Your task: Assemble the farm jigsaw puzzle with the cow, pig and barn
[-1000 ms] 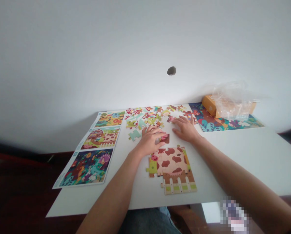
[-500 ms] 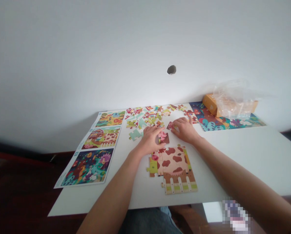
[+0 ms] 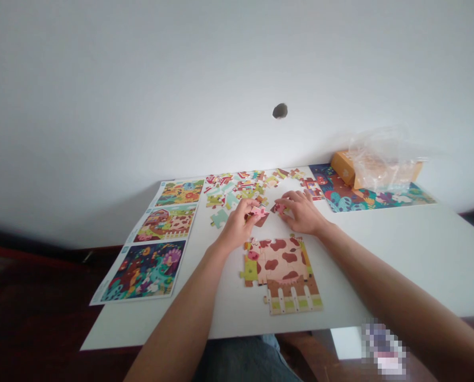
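The orange box (image 3: 343, 167) lies beyond the cow puzzle (image 3: 283, 261) and to its right, on a dark poster (image 3: 342, 202). A clear bag (image 3: 381, 163), crumpled, drapes over the box's front, with orange showing through; what the box holds, I cannot tell.

The left hand (image 3: 237, 227), just beyond the cow puzzle's top left corner, is pinched nearly closed, thumb against fingers, on a pink piece (image 3: 262, 218) that tilts. The right hand (image 3: 306, 215), beyond the cow puzzle's top right corner, is half curled, with thumb and fingers around a second piece (image 3: 280, 208). The two pieces are near each other but apart.

Farther beyond the cow puzzle, loose pieces (image 3: 249, 185) spread toward the wall (image 3: 221, 106), some overlapping. The wall has a hole (image 3: 280, 111) in it, beyond the cow puzzle.

The cow puzzle lies flat near the front edge of the table (image 3: 404, 239), with a narrow white strip between. To its right, past the right forearm, a broad stretch of white tabletop runs outward. To its left, across a narrower strip, a sheet (image 3: 141, 242) of three pictures covers the table's left edge.
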Action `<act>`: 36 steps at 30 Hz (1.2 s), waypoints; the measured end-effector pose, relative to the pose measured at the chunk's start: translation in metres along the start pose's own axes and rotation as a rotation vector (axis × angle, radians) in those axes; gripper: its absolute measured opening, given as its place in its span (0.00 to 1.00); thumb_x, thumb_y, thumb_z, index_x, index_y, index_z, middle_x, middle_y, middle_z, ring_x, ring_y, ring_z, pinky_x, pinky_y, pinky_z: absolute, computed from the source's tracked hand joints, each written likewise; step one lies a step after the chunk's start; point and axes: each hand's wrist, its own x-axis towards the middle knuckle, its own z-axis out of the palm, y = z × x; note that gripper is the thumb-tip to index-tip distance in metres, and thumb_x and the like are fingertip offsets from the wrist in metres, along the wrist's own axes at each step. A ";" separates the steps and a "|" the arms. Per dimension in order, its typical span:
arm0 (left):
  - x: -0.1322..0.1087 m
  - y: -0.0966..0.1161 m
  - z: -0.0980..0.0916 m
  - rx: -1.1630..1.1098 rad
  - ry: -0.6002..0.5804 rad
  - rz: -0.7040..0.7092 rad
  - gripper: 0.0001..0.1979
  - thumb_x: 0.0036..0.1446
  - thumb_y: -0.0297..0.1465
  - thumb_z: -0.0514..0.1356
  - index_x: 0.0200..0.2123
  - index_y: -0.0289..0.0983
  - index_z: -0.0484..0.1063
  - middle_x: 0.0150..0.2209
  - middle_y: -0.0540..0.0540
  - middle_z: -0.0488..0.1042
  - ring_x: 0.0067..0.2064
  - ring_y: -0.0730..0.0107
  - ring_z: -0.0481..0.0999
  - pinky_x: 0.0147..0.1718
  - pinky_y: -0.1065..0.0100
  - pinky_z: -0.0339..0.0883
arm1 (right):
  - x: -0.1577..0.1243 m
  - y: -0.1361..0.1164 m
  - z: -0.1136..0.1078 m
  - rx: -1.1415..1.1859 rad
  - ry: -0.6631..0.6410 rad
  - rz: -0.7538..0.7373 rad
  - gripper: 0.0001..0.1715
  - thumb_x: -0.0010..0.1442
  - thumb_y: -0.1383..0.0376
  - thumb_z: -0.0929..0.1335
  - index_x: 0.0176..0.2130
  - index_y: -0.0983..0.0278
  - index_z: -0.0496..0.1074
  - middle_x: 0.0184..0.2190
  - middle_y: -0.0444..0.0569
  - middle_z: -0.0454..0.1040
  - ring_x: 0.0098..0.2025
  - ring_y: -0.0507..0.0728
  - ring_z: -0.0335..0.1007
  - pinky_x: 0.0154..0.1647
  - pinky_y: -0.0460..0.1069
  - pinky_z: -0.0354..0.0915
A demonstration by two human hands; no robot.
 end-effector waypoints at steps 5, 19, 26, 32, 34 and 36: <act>-0.001 -0.001 -0.004 0.229 -0.106 0.056 0.11 0.64 0.28 0.54 0.50 0.40 0.67 0.48 0.43 0.76 0.50 0.60 0.76 0.52 0.59 0.69 | 0.000 0.002 -0.001 0.050 -0.065 -0.075 0.26 0.58 0.65 0.66 0.56 0.58 0.71 0.59 0.54 0.69 0.59 0.70 0.60 0.62 0.75 0.37; -0.001 -0.001 -0.013 0.470 -0.132 0.175 0.11 0.56 0.29 0.66 0.43 0.41 0.76 0.45 0.45 0.75 0.50 0.58 0.73 0.54 0.56 0.67 | -0.001 0.003 -0.005 0.057 -0.050 -0.099 0.27 0.56 0.57 0.71 0.54 0.60 0.72 0.49 0.56 0.75 0.51 0.68 0.65 0.60 0.68 0.44; 0.002 -0.007 -0.007 0.445 -0.126 0.224 0.08 0.59 0.27 0.64 0.41 0.43 0.80 0.46 0.48 0.79 0.48 0.61 0.75 0.53 0.56 0.67 | -0.002 -0.003 -0.006 0.088 -0.069 -0.155 0.24 0.57 0.58 0.69 0.52 0.62 0.72 0.46 0.55 0.76 0.50 0.67 0.67 0.59 0.66 0.47; 0.002 -0.006 -0.003 0.474 -0.116 0.263 0.07 0.61 0.29 0.63 0.41 0.43 0.81 0.46 0.47 0.79 0.47 0.61 0.75 0.52 0.55 0.68 | -0.001 -0.004 0.002 0.162 -0.022 -0.160 0.23 0.56 0.58 0.70 0.51 0.62 0.70 0.44 0.54 0.76 0.47 0.65 0.68 0.57 0.62 0.52; 0.001 -0.006 -0.003 0.491 -0.123 0.269 0.08 0.61 0.29 0.63 0.42 0.43 0.81 0.47 0.47 0.79 0.48 0.61 0.75 0.53 0.54 0.67 | -0.001 -0.001 0.004 0.185 -0.018 -0.154 0.24 0.55 0.59 0.70 0.50 0.63 0.70 0.44 0.54 0.76 0.46 0.64 0.67 0.55 0.61 0.54; 0.001 -0.006 -0.002 0.511 -0.142 0.274 0.09 0.61 0.30 0.62 0.44 0.43 0.81 0.49 0.47 0.78 0.49 0.59 0.74 0.53 0.53 0.66 | -0.001 0.001 0.004 0.197 -0.024 -0.161 0.24 0.54 0.59 0.71 0.50 0.63 0.71 0.44 0.54 0.76 0.46 0.64 0.67 0.54 0.60 0.55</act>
